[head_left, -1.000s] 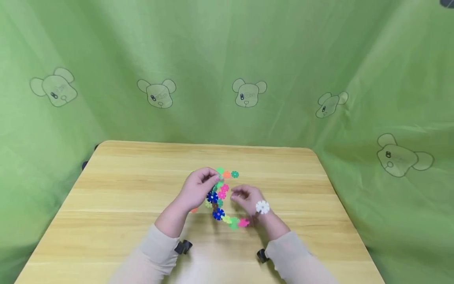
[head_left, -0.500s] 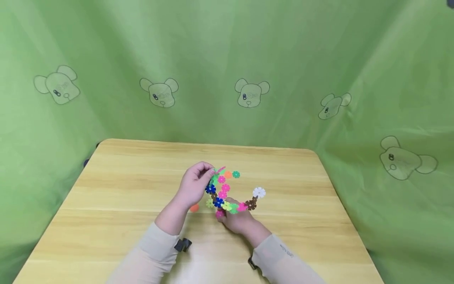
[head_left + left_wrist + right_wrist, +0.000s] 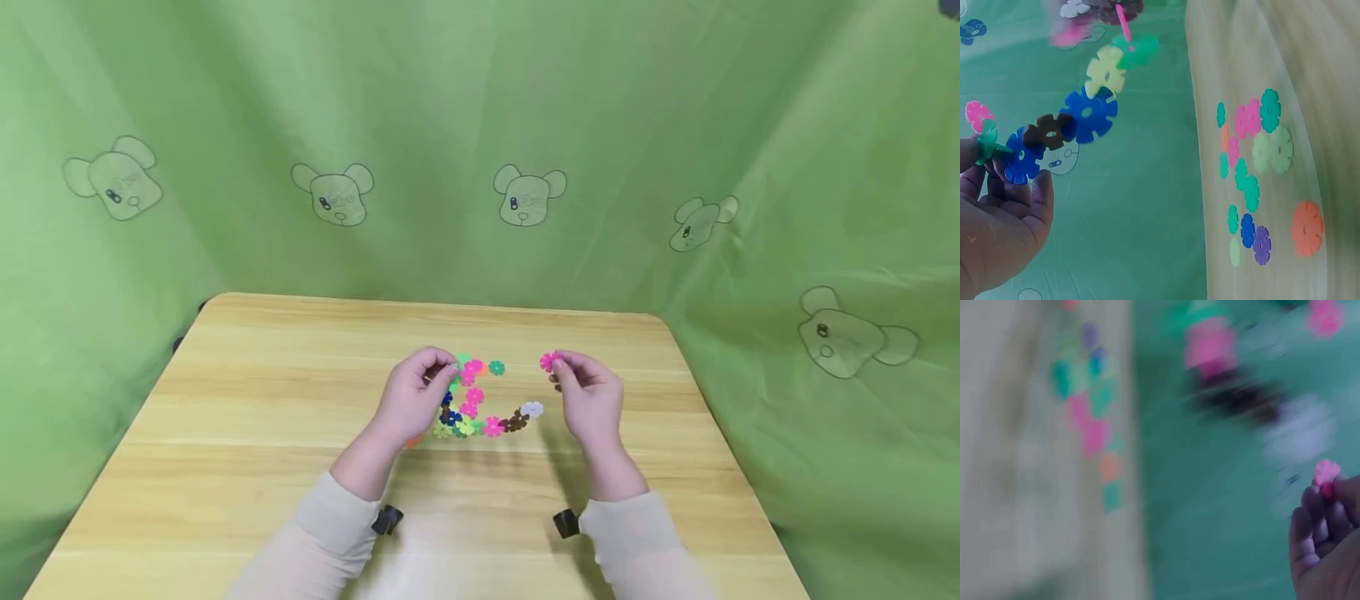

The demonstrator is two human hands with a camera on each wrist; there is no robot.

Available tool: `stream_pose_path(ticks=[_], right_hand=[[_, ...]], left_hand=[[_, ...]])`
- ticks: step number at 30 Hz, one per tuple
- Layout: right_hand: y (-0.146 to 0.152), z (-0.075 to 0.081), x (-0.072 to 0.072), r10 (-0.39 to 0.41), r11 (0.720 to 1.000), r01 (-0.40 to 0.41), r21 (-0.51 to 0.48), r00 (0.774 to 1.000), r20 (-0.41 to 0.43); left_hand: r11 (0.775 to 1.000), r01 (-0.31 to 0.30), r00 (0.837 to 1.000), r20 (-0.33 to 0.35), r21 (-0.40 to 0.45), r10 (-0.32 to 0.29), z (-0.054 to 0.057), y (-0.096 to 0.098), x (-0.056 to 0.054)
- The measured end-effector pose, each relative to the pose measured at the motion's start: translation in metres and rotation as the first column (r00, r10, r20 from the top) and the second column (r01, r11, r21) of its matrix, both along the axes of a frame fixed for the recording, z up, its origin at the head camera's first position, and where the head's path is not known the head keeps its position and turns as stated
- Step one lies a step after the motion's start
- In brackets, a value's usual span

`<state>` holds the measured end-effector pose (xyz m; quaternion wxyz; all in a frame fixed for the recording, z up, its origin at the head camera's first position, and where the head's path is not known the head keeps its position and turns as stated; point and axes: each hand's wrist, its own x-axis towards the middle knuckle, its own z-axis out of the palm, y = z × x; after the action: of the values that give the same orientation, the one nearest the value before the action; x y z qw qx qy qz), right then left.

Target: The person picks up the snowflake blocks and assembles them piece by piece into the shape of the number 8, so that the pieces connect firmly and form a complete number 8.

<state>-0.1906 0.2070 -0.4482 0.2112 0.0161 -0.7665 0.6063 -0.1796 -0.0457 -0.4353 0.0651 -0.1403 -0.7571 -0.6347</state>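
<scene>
My left hand (image 3: pixel 412 398) pinches a green snowflake disc (image 3: pixel 988 142) at one end of a chain of interlocked plastic snowflake discs. The chain hangs above the table and curves right, through blue discs (image 3: pixel 1090 114), a brown disc (image 3: pixel 1051 132), yellow, green and pink discs, then brown ones, to a white disc (image 3: pixel 532 409). A pink disc (image 3: pixel 979 114) shows beside the left fingertips. Right of the chain, my right hand (image 3: pixel 597 404) pinches a single pink snowflake disc (image 3: pixel 550 361) between thumb and fingers, apart from the white disc. The right wrist view is blurred.
Loose discs lie on the wooden table (image 3: pixel 247 400) beneath the chain, among them an orange disc (image 3: pixel 1307 229), a purple disc (image 3: pixel 1262 245) and a dark green disc (image 3: pixel 497 367). A green curtain (image 3: pixel 435 100) with printed mouse-like heads surrounds the table.
My right hand went in behind the chain, where a pink disc showed at its fingers, then rose to the right with a pink disc. The left hand keeps its pinch; the chain's free end swung slightly.
</scene>
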Motion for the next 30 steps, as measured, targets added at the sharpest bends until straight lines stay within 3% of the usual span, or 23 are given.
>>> stream_pose_path(ticks=[3, 6, 14, 19, 25, 30], right_hand=[[-0.013, 0.021, 0.009, 0.137, 0.990, -0.140, -0.001, 0.971, -0.197], [-0.026, 0.029, 0.018, 0.255, 0.967, -0.252, 0.047, 0.930, -0.265], [-0.039, 0.026, 0.024, 0.261, 0.962, -0.227, 0.152, 0.927, -0.268], [-0.043, 0.023, 0.028, 0.274, 0.962, -0.261, 0.084, 0.926, -0.258], [-0.050, 0.020, 0.034, 0.258, 0.963, -0.270, 0.010, 0.908, -0.331], [-0.054, 0.020, 0.035, 0.340, 0.937, -0.348, 0.023, 0.897, -0.284]], left_hand=[[0.999, 0.002, 1.000, -0.019, -0.041, -0.003, 0.000, 0.002, 0.002], [0.997, 0.016, 0.999, -0.050, -0.075, -0.020, -0.001, 0.004, 0.003], [0.992, 0.033, 0.990, -0.131, -0.126, -0.049, -0.001, 0.006, 0.006], [0.997, 0.031, 0.992, -0.119, -0.074, -0.039, 0.001, 0.008, 0.009], [0.999, 0.036, 0.993, -0.112, 0.021, -0.033, 0.005, 0.011, 0.014], [0.995, 0.098, 0.989, -0.108, -0.032, -0.101, 0.008, 0.012, 0.013]])
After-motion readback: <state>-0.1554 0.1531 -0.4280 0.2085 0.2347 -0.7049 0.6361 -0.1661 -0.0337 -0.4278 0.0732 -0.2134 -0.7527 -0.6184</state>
